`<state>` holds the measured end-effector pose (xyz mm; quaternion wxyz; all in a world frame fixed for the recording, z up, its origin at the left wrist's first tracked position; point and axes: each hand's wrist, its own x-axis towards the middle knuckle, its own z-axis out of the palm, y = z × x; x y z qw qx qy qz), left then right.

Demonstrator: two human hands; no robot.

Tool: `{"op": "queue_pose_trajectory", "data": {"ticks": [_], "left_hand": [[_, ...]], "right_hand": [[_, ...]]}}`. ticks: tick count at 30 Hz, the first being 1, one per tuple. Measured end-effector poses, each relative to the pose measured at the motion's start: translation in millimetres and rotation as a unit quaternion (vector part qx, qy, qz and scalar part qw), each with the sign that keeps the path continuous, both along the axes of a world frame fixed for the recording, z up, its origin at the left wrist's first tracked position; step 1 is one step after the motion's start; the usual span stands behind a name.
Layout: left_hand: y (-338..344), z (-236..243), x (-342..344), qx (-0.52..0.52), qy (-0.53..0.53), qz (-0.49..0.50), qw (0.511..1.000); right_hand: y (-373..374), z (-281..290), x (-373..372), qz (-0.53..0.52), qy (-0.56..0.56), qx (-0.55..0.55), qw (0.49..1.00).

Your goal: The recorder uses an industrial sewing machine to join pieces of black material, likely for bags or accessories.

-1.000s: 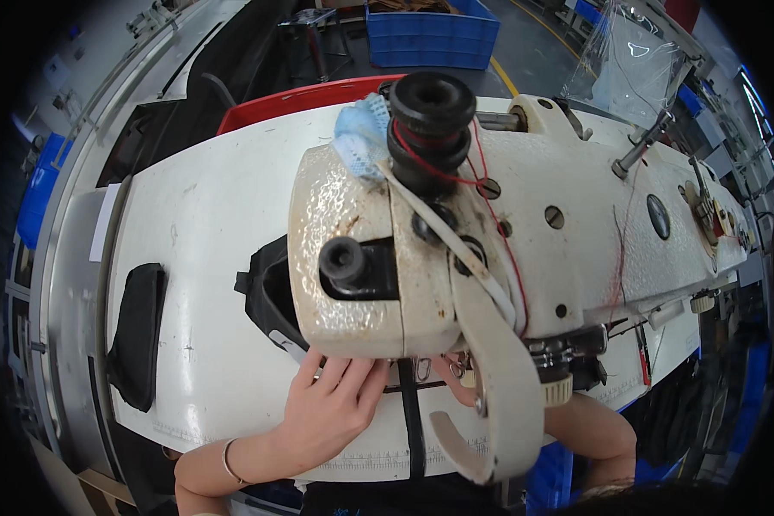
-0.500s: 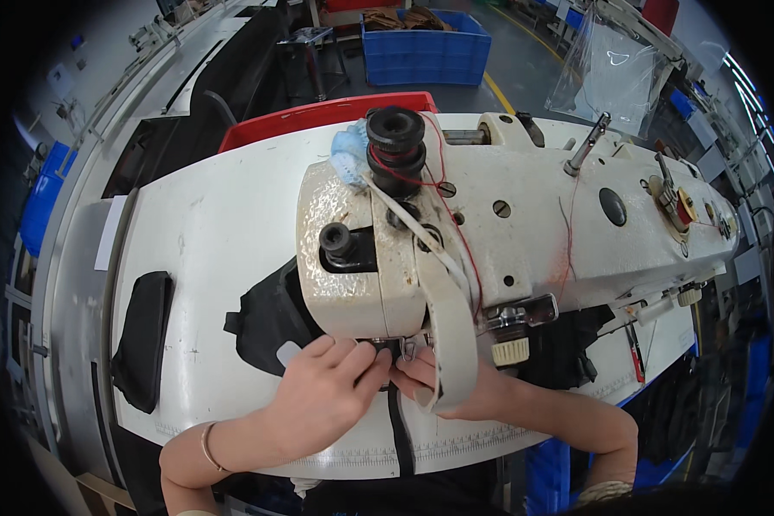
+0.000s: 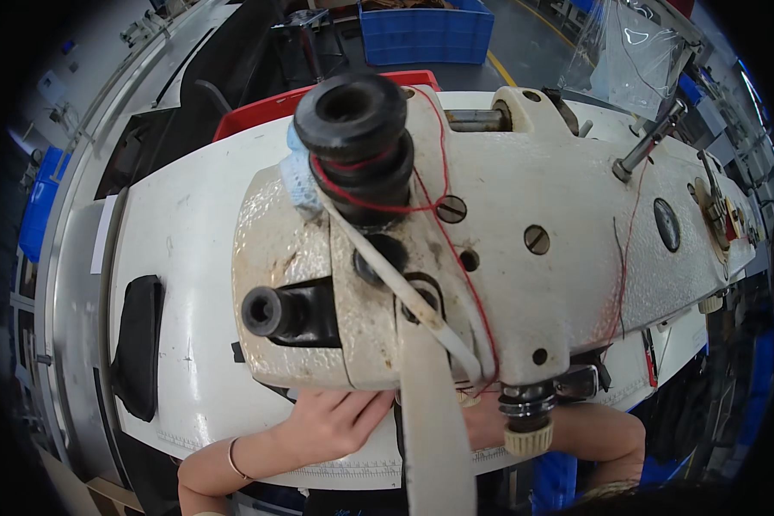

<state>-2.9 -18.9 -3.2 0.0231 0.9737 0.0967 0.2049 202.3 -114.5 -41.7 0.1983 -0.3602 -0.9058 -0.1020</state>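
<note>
Sewing machine head [image 3: 490, 249] filled the middle of the white tabletop [image 3: 189, 258], its cream, grimy, chipped casing bulging toward the camera and hiding most of what lay beneath it. Left hand [image 3: 331, 421] lay flat near the tabletop's near edge, fingers spread and tucked under the machine's rounded end, touching the surface there; whether it pinched anything could not be told. Right hand [image 3: 483, 413] was mostly covered by the casing and a pale flat strap [image 3: 434, 430] hanging down, so its grip could not be told; only the forearm showed along the near edge. Little free room remained between the casing and the near edge. A ribbed cream knob [image 3: 529, 437] hung just right of the strap. Red thread [image 3: 456, 249] ran across the casing from a black ribbed knob [image 3: 353, 138] on top. Toward the left edge sat a black oval pad [image 3: 138, 344], well apart from the hands. Behind the far edge stood a red bin [image 3: 258, 120] and a blue crate [image 3: 426, 34].
</note>
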Motion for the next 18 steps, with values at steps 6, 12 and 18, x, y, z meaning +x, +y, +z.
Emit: {"op": "queue_pose_trajectory", "data": {"ticks": [6, 12, 18], "left_hand": [[-5, -15, -3, -0.012, 0.032, 0.001, 0.999], [-4, -11, 0, 0.006, 0.038, -0.002, 0.999], [0, -28, -5, -0.042, 0.032, -0.011, 0.999]], "right_hand": [[6, -2, -1, 0.031, 0.064, -0.007, 0.997], [6, -7, -2, 0.028, 0.121, -0.057, 0.991], [-2, -24, -5, -0.026, 0.196, -0.269, 0.943]]}}
